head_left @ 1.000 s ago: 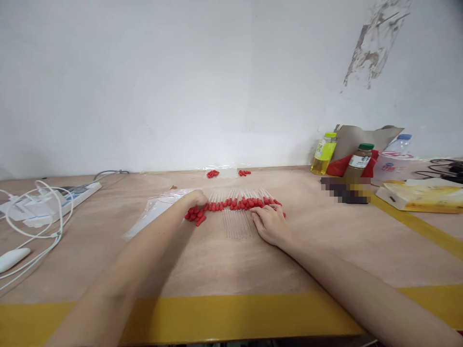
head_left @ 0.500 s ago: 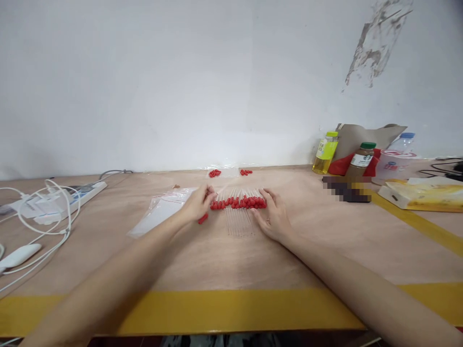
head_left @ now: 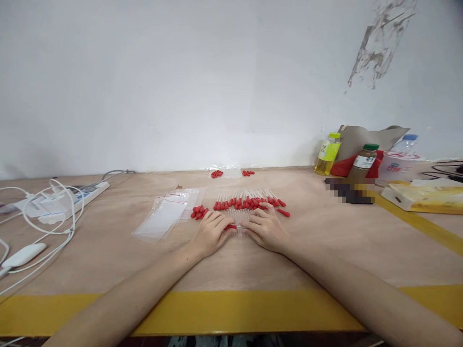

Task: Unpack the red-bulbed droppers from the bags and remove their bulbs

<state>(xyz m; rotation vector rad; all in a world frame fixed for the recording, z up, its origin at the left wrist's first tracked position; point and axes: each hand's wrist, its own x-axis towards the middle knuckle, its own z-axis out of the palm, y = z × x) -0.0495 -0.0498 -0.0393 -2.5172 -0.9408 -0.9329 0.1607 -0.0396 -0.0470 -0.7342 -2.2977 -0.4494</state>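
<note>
My left hand pinches a red rubber bulb, its open end facing right. Opposite it, the fingertips of my right hand close on a thin clear glass tube in line with the bulb; whether the two are joined is too small to tell. Beneath and between the hands lie several loose clear tubes, partly hidden by my fingers. Just beyond them is a row of droppers with red bulbs, their glass ends pointing to the wall. Loose red bulbs lie left of the row.
Clear plastic bags lie to the left. Against the wall, a small bag holds two clusters of red bulbs. A power strip with tangled white cables is far left. Bottles and a tissue pack stand right.
Both hands have come from the two ends of the dropper row inward and toward me. A red bulb and a glass tube are now held between them. The loose bulbs at left are uncovered.
</note>
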